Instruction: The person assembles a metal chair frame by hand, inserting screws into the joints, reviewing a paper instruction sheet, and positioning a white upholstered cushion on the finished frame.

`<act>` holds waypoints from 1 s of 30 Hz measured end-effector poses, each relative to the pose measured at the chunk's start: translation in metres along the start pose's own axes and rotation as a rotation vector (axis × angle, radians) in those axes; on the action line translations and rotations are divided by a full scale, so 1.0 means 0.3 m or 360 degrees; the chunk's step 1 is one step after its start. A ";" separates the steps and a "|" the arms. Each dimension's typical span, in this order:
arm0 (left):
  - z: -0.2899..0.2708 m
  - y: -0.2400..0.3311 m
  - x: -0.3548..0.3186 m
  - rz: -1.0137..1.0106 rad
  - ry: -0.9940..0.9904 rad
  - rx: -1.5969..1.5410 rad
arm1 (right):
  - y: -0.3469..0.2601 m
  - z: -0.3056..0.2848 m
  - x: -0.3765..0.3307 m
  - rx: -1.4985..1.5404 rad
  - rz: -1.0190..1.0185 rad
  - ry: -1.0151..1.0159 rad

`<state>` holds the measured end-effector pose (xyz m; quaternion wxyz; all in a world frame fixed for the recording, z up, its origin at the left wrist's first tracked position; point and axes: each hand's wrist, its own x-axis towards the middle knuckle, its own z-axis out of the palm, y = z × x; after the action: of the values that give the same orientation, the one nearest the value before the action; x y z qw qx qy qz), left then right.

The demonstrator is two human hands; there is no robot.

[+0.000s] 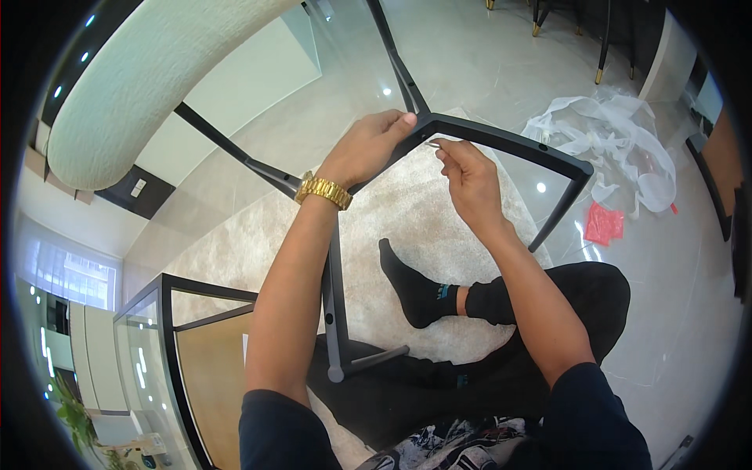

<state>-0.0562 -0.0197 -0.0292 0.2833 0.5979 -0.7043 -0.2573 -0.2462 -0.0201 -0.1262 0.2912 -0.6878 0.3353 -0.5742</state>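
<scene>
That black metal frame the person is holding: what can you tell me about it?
The black metal frame looks like painted tube or bar, matt and dark, with angled corner joints and small holes. It is held up above a pale rug, with a cream upholstered pad at its upper left. The left hand grips a corner joint; the right hand pinches a small silvery part against the bar beside it. One leg runs down between the person's knees.

Crumpled white plastic wrapping (619, 137) (red bag (604, 224) nearby), cream rug (439, 204)
</scene>
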 end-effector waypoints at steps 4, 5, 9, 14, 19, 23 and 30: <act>0.004 0.035 -0.014 0.0013 -0.0049 0.0259 | 0.047 0.029 -0.018 0.0044 -0.0036 0.0106; 0.007 0.047 -0.018 0.0050 -0.0029 0.0331 | 0.048 0.036 -0.021 0.0047 -0.0038 0.0162; 0.023 0.067 -0.031 0.0160 0.0022 0.0536 | 0.038 0.055 -0.016 0.0108 0.0004 0.0210; 0.027 0.060 -0.024 0.0183 0.0050 0.0630 | 0.051 0.058 -0.007 -0.0035 -0.0081 0.0238; 0.030 0.063 -0.025 0.0196 0.0071 0.0703 | 0.044 0.050 -0.013 -0.0210 -0.0140 0.0195; 0.030 0.065 -0.029 0.0185 0.0080 0.0684 | 0.012 0.044 -0.009 -0.0370 -0.0247 0.0243; 0.037 0.069 -0.030 0.0228 0.0113 0.0805 | 0.007 0.034 -0.009 -0.0445 -0.0237 0.0236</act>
<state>-0.0774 -0.0074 -0.0235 0.1670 0.6069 -0.7764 -0.0312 -0.2368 -0.0190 -0.1310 0.1239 -0.7002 0.3806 -0.5912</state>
